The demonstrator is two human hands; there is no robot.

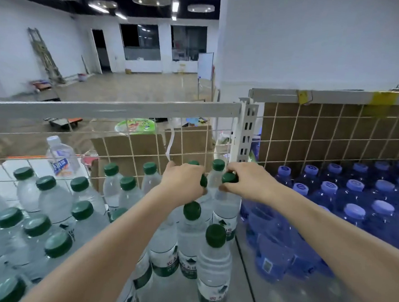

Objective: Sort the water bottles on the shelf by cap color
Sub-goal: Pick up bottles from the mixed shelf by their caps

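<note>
Presently, head view, entered item by item:

Left hand point(183, 181): curled over the neck of a green-capped bottle point(203, 181) near the wire mesh back point(147, 147) of the left bay; the cap is seen just past the fingers. The bottle's body is largely hidden by the hand, so its lean cannot be judged.

Right hand point(243, 180): fingers and thumb pinched round the dark green cap point(229, 178) of a second bottle, just beside the slotted white upright point(245, 132) that divides the bays.

Green-capped stock: clear bottles massed in the left bay, with a loose file of three point(214, 256) standing at the front right, close under the forearms.

Blue-capped stock: tinted blue bottles point(354, 197) packed in rows in the right bay; colours appear already kept apart.

Odd item: one clear bottle with a pale cap and blue label point(61, 156), seen at the mesh on the far left; which side of the mesh it stands on cannot be told.

Risks, as judged:
- Grip taken by cap alone; a full bottle may swing or slip if lifted so
- Front file liable to be toppled by a lowered forearm, the bottles being tall and narrow
- Two held bottles close together; a knock against each other or the upright is likely if moved at once
- Pale-capped bottle may be overlooked
</note>
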